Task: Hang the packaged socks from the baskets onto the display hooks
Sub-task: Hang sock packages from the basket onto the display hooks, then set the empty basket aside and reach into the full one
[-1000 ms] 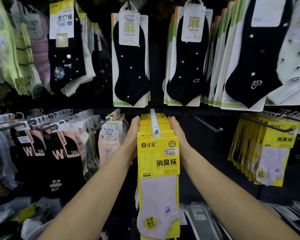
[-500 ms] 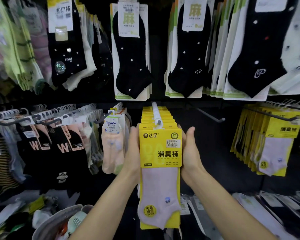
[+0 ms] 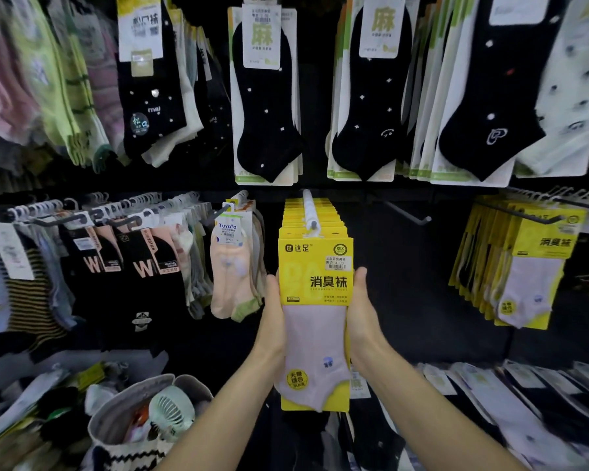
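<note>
Head view, one frame.

Display wall (image 3: 405, 266): dark panel, hooks in two rows.

Upper row: black ankle socks (image 3: 266, 107) on white cards with green trim, several hooks side by side. Green, pink and dotted black pairs hang to the left, blurred.

Lower row, left: dark packs marked "W" (image 3: 140, 266) hang crowded on their hooks. Just right of them is a hook of peach socks (image 3: 228, 277).

Lower row, far right: a second batch of yellow packs (image 3: 531, 266), well apart from the centre.

Bottom right: flat packs (image 3: 490, 396) lie slanted under the hooks; print too blurred to read.

Bottom left: basket (image 3: 133, 396), grey rim, patterned cloth side, mixed goods inside.

Centre: packaged socks (image 3: 315, 283), yellow cards with a pale lilac sock in front, hang as a deep stack on the white hook (image 3: 309, 209). The front pack is upright and square to the camera, at the near end of the hook.

Left hand (image 3: 274, 311): palm against the stack's left edge, thumb straight up beside the front card.

Right hand (image 3: 363, 311): mirrors it on the right edge.

Fingers: what shows is straight, laid along the stack's sides and pressing inward, not curled round any pack. The tips run behind the front card, out of sight.

Bare hook (image 3: 405, 212): right of the stack.

Small pale fan (image 3: 172, 407): lies in the basket.
</note>
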Demonstrator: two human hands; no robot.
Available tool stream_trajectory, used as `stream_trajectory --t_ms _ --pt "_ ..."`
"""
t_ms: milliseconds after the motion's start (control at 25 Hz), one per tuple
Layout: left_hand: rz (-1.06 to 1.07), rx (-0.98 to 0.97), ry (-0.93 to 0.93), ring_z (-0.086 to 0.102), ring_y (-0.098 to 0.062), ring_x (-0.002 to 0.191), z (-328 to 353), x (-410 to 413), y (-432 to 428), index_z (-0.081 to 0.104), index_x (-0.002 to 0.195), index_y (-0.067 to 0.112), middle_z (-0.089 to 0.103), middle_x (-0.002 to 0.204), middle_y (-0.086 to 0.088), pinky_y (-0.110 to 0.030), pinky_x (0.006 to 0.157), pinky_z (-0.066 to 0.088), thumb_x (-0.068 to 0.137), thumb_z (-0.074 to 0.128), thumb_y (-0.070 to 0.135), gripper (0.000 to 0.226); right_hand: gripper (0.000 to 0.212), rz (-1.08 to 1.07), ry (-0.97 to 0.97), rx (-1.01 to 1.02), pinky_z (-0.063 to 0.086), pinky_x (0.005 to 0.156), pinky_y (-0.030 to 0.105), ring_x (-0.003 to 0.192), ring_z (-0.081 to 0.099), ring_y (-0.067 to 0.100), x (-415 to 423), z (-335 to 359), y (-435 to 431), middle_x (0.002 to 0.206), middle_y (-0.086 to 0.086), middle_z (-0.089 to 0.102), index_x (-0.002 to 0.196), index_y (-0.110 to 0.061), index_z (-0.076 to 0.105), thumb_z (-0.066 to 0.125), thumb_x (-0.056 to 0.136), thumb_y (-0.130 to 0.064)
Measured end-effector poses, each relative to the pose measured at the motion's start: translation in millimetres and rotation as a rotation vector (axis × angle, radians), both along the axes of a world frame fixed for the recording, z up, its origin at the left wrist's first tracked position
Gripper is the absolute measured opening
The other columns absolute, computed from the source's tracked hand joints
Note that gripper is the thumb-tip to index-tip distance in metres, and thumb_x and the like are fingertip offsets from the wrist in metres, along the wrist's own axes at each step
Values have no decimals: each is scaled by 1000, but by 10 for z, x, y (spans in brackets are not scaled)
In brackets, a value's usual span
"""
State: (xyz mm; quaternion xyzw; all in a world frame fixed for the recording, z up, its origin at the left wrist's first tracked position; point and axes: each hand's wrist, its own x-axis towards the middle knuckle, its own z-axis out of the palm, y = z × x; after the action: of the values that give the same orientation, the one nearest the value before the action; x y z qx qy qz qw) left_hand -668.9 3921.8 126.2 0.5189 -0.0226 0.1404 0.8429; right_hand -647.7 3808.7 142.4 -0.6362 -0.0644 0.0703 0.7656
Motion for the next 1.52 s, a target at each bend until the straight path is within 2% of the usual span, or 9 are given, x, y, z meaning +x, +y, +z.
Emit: stream_trajectory --t_ms 200,360,480,600,800,960,1160,1280,1520 --pt "73 5 79 68 -20 98 -56 -39 71 65 113 23 71 108 -5 -36 84 55 93 21 62 62 62 -64 43 27 46 91 33 100 60 10 -44 -61 -16 114 -8 65 138 -38 42 19 90 -68" --pt "49 57 147 71 -16 88 -187 -241 -1 68 103 24 74 97 0 -28 68 56 93 20 63 63 59 -44 80 -47 51 67 28 87 66 12 -273 -219 -6 91 -10 69 117 -34 61 19 91 -66" --pt "121 133 207 63 -17 107 -89 -390 108 59 123 20 66 119 -3 -32 88 53 96 16 58 63 55 -32 48 -22 47 95 38 115 57 18 -330 -205 -90 122 -4 63 124 -36 54 19 93 -63" --pt "148 263 339 25 -18 141 -294 -645 281 28 147 24 26 154 0 -37 113 18 93 4 61 69 64 11 6 -49 19 116 40 142 25 16 -497 -468 -444 155 -3 26 147 -32 23 13 92 -63" --pt "88 268 642 18 -24 144 -1337 -1421 -65 24 148 21 21 156 -2 -44 115 9 94 3 58 68 52 47 127 -459 30 112 38 137 34 19 -1057 -1482 -1290 150 -1 34 146 -23 31 36 98 -44" --pt "-94 439 785 27 -23 140 -2153 -1763 -832 34 144 15 30 152 -4 -34 113 17 98 19 51 60 43 -92 237 -640 42 78 14 116 51 23 -1166 -2053 -1980 125 12 53 135 -4 47 54 94 -16" --pt "-344 804 716 43 -21 130 -2809 -1923 -1787 34 142 9 44 142 -7 -13 94 29 94 53 30 56 45 -173 400 -1097 37 101 36 120 51 35 -1294 -2736 -2951 128 22 56 128 0 52 61 90 -21" --pt "-448 837 688 47 -26 127 -3017 -1971 -2254 30 143 9 47 139 -11 -21 102 35 89 61 22 64 50 -195 458 -1256 42 98 40 118 51 38 -1485 -2991 -3350 128 22 56 133 -5 47 58 88 -23" --pt "-584 1222 750 -3 -30 145 -3323 -1997 -2804 -7 146 41 -22 156 -2 -49 116 19 78 70 40 103 58 -213 515 -1373 38 103 45 125 40 41 -1591 -3223 -3771 138 21 40 138 -6 36 58 85 -13"
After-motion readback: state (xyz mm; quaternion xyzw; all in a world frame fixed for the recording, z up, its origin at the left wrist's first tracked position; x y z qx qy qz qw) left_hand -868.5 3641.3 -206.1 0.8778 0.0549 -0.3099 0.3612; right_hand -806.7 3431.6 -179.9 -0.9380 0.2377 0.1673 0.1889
